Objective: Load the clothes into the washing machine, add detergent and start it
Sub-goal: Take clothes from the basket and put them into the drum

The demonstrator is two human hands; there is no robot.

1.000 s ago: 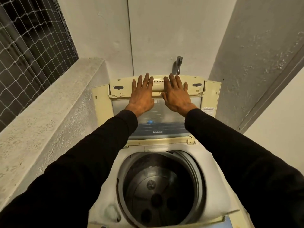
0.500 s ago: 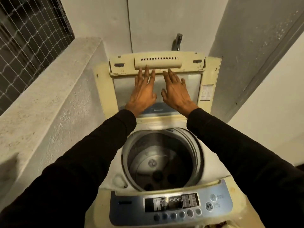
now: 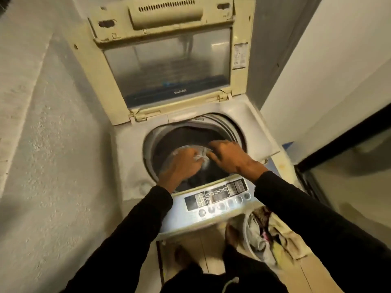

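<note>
- i'm looking down at the washing machine (image 3: 135, 166), its yellowed lid (image 3: 165, 66) standing propped up at the back and the drum (image 3: 190, 136) lying exposed below it
- i'm holding my left hand (image 3: 182, 166) over the drum mouth, and i cannot tell through the blur whether its fingers are pinching anything
- i'm keeping my right hand (image 3: 232, 157) just beside it over the drum, fingers curled downward; whether they are gripping something i cannot tell either
- the control panel (image 3: 218, 199) is sitting at the near edge, under my black sleeves
- the clothes (image 3: 264, 233) are lying heaped in a pile on the floor at the lower right, just beside the machine's front
</note>
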